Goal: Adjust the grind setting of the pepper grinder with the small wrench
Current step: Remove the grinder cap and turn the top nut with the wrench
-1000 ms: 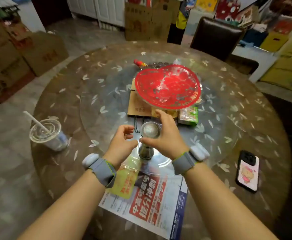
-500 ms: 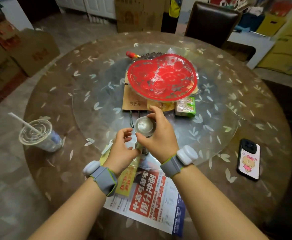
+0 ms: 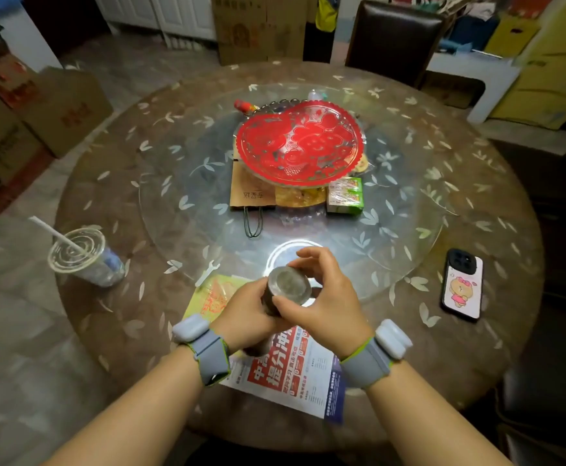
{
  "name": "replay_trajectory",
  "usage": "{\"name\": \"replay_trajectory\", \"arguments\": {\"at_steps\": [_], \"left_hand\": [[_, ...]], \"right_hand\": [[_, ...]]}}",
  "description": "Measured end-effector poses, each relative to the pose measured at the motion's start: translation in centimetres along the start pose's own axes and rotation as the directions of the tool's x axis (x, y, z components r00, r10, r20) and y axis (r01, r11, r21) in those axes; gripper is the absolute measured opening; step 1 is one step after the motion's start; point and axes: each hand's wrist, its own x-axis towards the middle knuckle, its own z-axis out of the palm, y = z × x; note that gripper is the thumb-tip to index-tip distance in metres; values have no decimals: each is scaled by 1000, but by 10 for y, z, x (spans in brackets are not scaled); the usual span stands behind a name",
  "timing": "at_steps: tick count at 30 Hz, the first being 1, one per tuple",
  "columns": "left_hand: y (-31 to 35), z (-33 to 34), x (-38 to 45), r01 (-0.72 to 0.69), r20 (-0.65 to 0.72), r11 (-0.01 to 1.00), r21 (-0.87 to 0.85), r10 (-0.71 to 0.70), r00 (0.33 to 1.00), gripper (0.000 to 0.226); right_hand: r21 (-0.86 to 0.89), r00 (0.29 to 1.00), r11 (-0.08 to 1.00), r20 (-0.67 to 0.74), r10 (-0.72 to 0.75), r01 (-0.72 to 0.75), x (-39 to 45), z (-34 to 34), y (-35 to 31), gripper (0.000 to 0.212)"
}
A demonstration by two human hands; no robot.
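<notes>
The metal pepper grinder point(image 3: 288, 285) is held above the table's near edge, its round end facing me. My left hand point(image 3: 246, 314) grips its body from the left. My right hand point(image 3: 325, 297) holds the round end with thumb and fingers curled around it. The small white wrench point(image 3: 207, 272) lies flat on the table to the left of my hands, beside a yellow packet point(image 3: 212, 297), and neither hand touches it.
A plastic cup with straw point(image 3: 83, 258) stands at the left edge, a phone point(image 3: 463, 285) lies at the right. A red plate point(image 3: 300, 142), paper bag point(image 3: 251, 193) and green box point(image 3: 345, 195) sit on the glass turntable point(image 3: 180, 183). A flyer point(image 3: 295, 375) lies under my wrists.
The grinder has been lifted off the turntable and brought toward me. My left hand has closed around its body. The wrench now shows on the table at the left.
</notes>
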Motion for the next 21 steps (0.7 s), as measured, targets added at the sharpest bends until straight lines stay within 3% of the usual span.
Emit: {"name": "replay_trajectory", "arguments": {"at_steps": [3, 6, 10, 21], "left_hand": [[-10, 6, -14, 18, 124, 980, 199, -43, 991, 30], [-25, 12, -27, 89, 150, 935, 343, -148, 978, 24], [-35, 17, -30, 49, 240, 855, 516, -199, 950, 25], [-37, -2, -39, -4, 395, 856, 517, -235, 888, 32]], "right_hand": [[-70, 989, 994, 114, 89, -81, -16, -2, 23, 49], [-149, 952, 969, 207, 225, -197, -35, -2, 47, 48], [-263, 911, 950, 325, 253, -170, -50, -4, 55, 54], [-118, 867, 928, 330, 372, -353, -66, 9, 63, 51]]}}
